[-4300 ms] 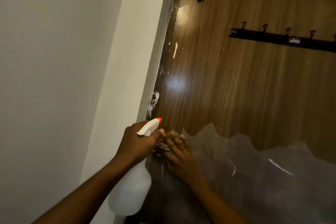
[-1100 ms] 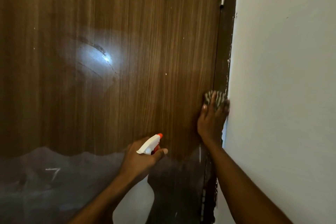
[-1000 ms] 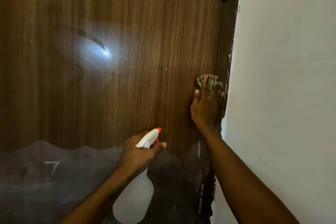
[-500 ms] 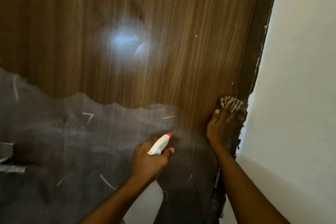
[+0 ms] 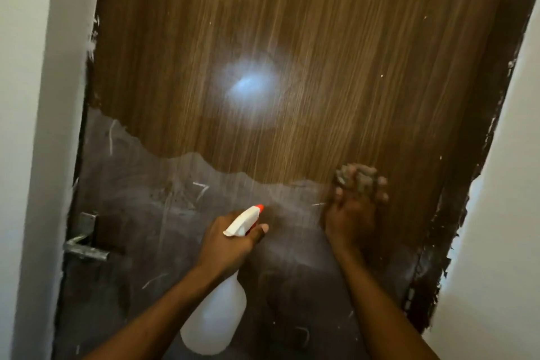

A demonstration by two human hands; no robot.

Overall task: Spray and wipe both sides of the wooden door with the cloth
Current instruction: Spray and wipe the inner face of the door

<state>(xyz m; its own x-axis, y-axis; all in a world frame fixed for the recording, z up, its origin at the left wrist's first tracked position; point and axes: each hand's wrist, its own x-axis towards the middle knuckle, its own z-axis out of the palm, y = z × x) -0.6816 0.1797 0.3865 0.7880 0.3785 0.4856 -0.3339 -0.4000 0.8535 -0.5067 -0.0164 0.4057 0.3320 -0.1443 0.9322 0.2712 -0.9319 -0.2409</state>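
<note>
Presently, one container is recorded: a translucent white spray bottle (image 5: pixel 216 310), held before the lower half of the wooden door (image 5: pixel 292 52). Its contents cannot be told through the cloudy wall. Its white trigger head, tipped in orange, is pointed at the door's grey lower patch (image 5: pixel 140 202). The bottle's neck is gripped by the left hand (image 5: pixel 228 242), fingers curled round it, forearm raised from below. The cloth (image 5: pixel 355 174) is bunched against the door towards its right edge, where wood grain meets grey patch. It is pressed there by the right hand (image 5: pixel 350 213), fingers spread over it; blur hides finer detail. A metal handle (image 5: pixel 84 247) is noted at the door's left edge.
</note>
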